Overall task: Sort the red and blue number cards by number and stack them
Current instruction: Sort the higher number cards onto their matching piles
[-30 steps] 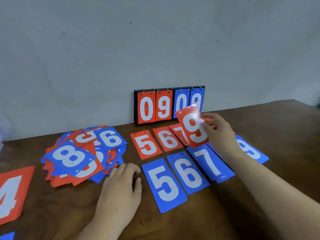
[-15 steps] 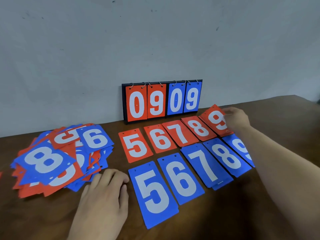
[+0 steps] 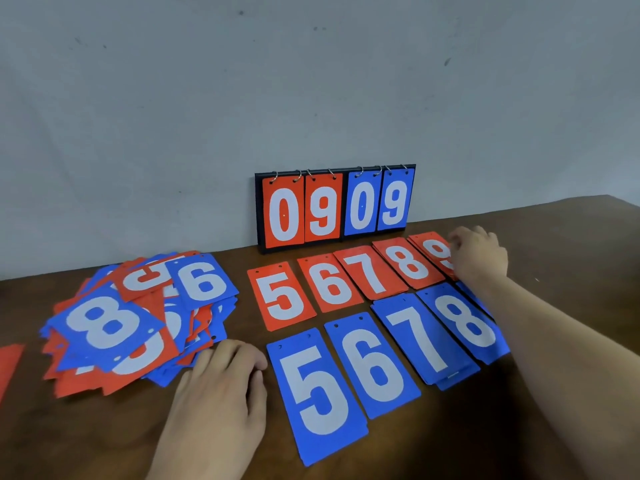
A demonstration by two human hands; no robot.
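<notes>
Head view: red 9 card point(image 3: 437, 252) lies at the right end of the red row, toward the table's point(image 3: 575, 233) far edge. Cards look thin, stiff, light and slick; best lifted by an edge. Right hand point(image 3: 479, 258) has its fingers bent together on the card's right edge. Pinching or only pressing, cannot tell. Left hand point(image 3: 221, 386) lies flat, fingers relaxed, empty, beside the loose pile point(image 3: 131, 320).

The table point(image 3: 561, 233) is dark brown with a faint wood grain. The wall point(image 3: 173, 116) is pale grey, flecked with small dark marks. The scoreboard point(image 3: 335, 206) has a black frame holding two red and two blue panels with white digits. The red cards point(image 3: 329, 284) and blue cards point(image 3: 375, 363) carry white numbers. The heap point(image 3: 131, 323) mixes red and blue.
</notes>
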